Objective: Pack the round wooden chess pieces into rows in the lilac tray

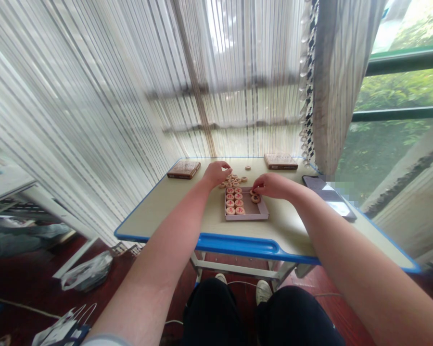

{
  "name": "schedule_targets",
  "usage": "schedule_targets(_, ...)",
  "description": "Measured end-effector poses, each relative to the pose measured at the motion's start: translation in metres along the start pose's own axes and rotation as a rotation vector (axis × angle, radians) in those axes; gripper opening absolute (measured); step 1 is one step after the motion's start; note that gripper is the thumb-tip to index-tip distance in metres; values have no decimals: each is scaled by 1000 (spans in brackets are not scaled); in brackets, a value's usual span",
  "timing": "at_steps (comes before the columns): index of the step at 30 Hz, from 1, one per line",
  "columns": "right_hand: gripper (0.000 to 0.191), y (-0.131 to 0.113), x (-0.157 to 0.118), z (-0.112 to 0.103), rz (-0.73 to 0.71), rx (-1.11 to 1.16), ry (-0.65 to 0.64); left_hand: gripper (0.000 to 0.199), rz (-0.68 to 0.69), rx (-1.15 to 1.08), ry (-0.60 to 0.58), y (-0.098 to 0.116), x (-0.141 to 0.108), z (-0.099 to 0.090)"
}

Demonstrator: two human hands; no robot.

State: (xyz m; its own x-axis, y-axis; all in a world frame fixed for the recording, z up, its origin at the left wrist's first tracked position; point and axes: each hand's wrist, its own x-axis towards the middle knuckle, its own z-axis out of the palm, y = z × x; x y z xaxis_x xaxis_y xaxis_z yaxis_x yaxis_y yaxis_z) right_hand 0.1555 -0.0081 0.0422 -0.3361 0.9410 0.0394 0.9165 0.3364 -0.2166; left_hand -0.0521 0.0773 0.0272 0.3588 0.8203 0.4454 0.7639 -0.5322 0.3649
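A shallow open box (247, 217) on the table holds round wooden xiangqi pieces (239, 203). Red-marked ones fill two columns at its left, and a dark-marked piece (255, 198) lies toward its right side. My right hand (274, 185) is over the box's back right corner, fingertips closed on another xiangqi piece (252, 191) there. Behind the box is a loose heap of pieces (234, 180). At the heap's left edge hovers my left hand (216, 174), thumb and forefinger apart, with no piece visible between them. Its other fingers are partly hidden.
A flat brown box (184, 169) lies at the table's back left, and a similar box (280, 161) at the back right. One single piece (248, 167) sits apart behind the heap. A phone (313, 183) and a dark flat object (334, 204) lie at the right.
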Motion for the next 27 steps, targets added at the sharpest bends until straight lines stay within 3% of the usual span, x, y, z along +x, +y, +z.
schedule_targets(9,28,4,1,0,-8,5,113,31,5,62,-10,-8,1,4)
schedule_targets(17,35,11,8,9,-19,42,238,34,-53,132,-200,-19,5,10)
schedule_targets(22,35,23,14,21,-29,104,362,31,-40,124,-198,-17,3,9)
schedule_targets(27,45,36,20,29,67,229,517,30,-3,182,-263,-13,1,6)
